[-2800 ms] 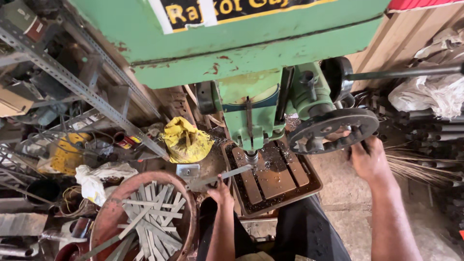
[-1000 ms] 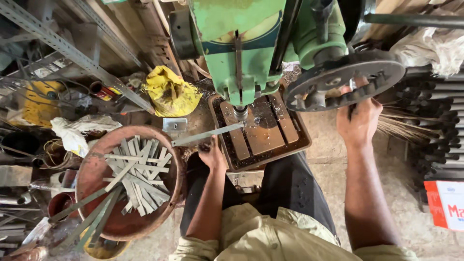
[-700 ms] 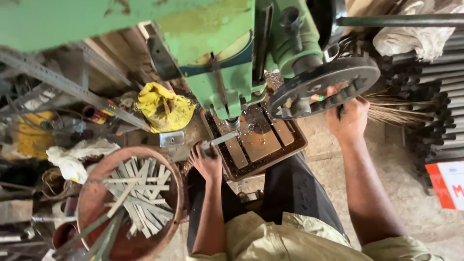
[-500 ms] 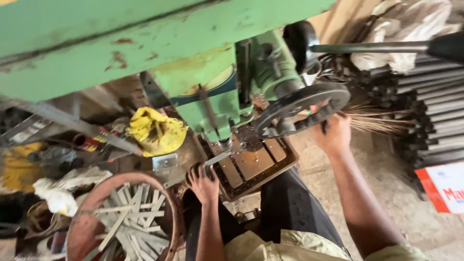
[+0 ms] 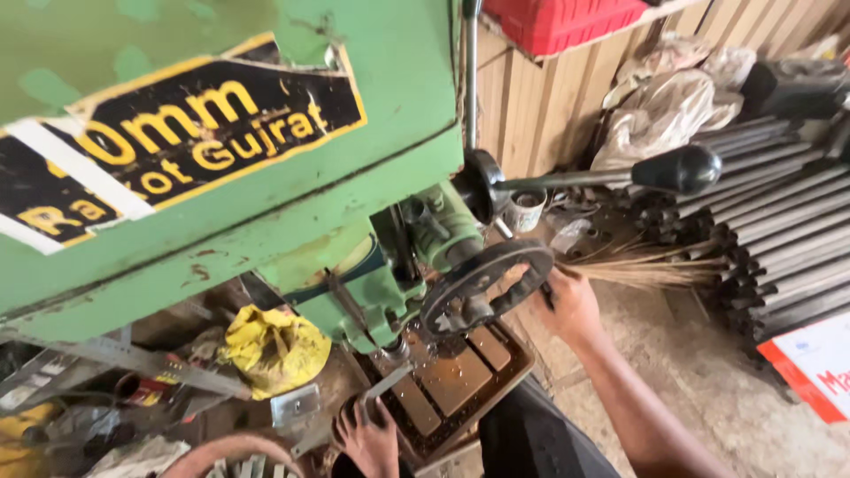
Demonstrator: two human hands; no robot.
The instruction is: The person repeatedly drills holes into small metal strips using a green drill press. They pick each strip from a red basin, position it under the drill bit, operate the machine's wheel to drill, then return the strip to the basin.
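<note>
Green paint, chipped and rusted, covered the drill press (image 5: pixel 266 212) that filled the upper left of the head view. The right hand (image 5: pixel 571 305) was closed on the rim of the black handwheel (image 5: pixel 485 285) at the machine's right side, fingers wrapped over its near edge. The left hand (image 5: pixel 372 438) lay low at the front left edge of the slotted work table (image 5: pixel 460 376), fingers spread and pressing down on a flat metal strip (image 5: pixel 376 389) whose far end reached in under the spindle; whether the thumb gripped under the strip could not be told.

Compared with the views of a second before, the camera had swung closer and upward, so the machine head now crowded the picture and the round tray of cut strips (image 5: pixel 226 456) had slid almost out at the bottom edge. Both hands kept their places on wheel and strip through that swing, which suggested the strip was being held steady under the tool while the wheel was worked.

A yellow rag (image 5: pixel 274 345) lay just left of the work table, and dark steel rods (image 5: pixel 779 230) were stacked well off to the right.
</note>
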